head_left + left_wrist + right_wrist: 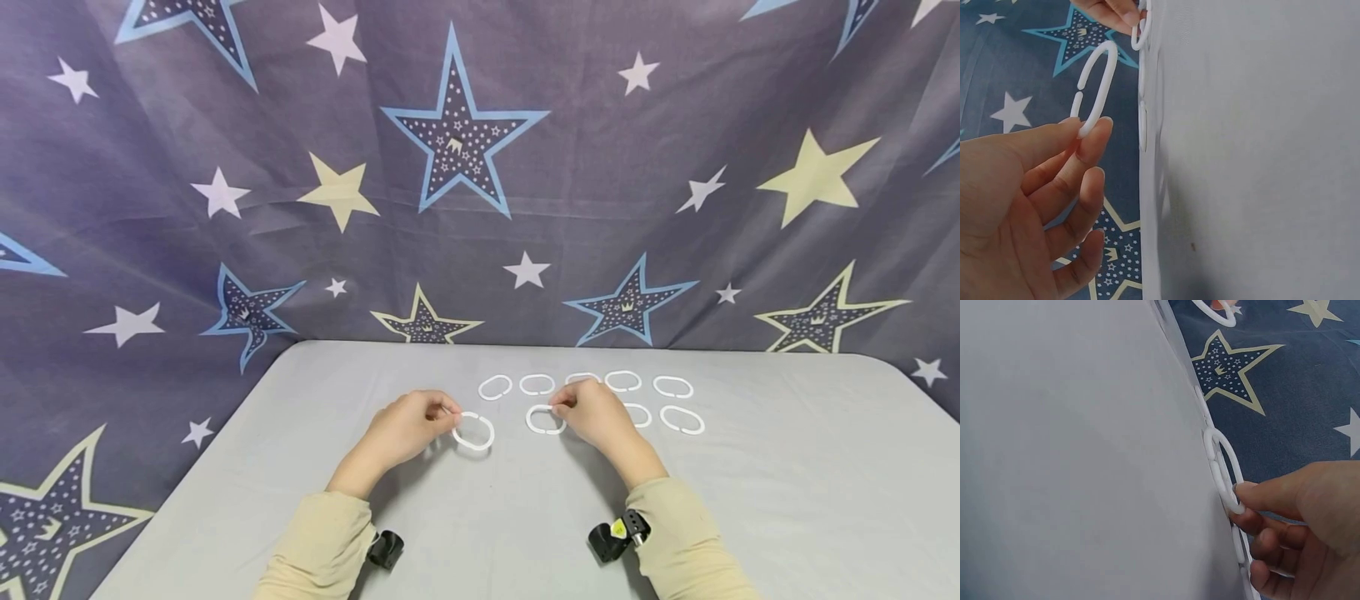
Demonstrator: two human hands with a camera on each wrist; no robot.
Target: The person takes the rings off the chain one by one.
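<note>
My left hand (411, 425) pinches a white oval link (491, 435) with a small gap in its side, between thumb and forefinger. In the left wrist view that link (1107, 81) stands up from the fingertips, above the table. My right hand (596, 414) pinches the right end of a second white split link (529, 421), at the left of the front row. The right wrist view shows this link (1232, 459) tilted, close over the tabletop, with thumb and forefinger at its near end. Part of the front row is hidden behind the right hand.
More white links lie in two rows on the grey table (495, 517): a back row with a left-end link (481, 390), and a front row reaching a right-end link (703, 425). A star-patterned cloth (570, 183) hangs behind the table's far edge.
</note>
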